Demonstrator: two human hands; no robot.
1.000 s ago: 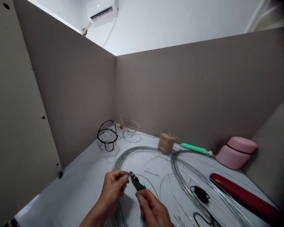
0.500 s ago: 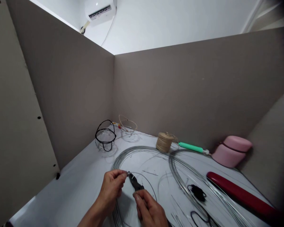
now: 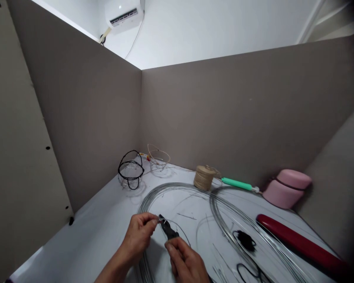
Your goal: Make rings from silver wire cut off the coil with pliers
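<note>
My left hand (image 3: 140, 232) pinches a thin metal wire (image 3: 181, 229) near its end; the wire curves away to the right, behind the tool. My right hand (image 3: 185, 257) is wrapped round the handles of dark pliers (image 3: 168, 229), whose jaws point up and left. The jaws are right beside my left fingertips, at the wire; whether they bite on it I cannot tell. Beneath both hands lies a large coil of silvery wire (image 3: 153, 191) on the white table (image 3: 85, 239).
Wire frames, one black (image 3: 131, 169) and one beige (image 3: 159, 155), stand in the back corner. Behind the coils are a twine spool (image 3: 204, 177), a green tube (image 3: 236, 183) and a pink container (image 3: 286, 188). Black cord (image 3: 245, 240) and a long red object (image 3: 297, 241) lie right. Grey partitions (image 3: 224, 118) enclose the table.
The pliers' jaws look a little wider apart than before. The curved wire now arcs higher, passing close to the jaws. Both hands stay nearly in place.
</note>
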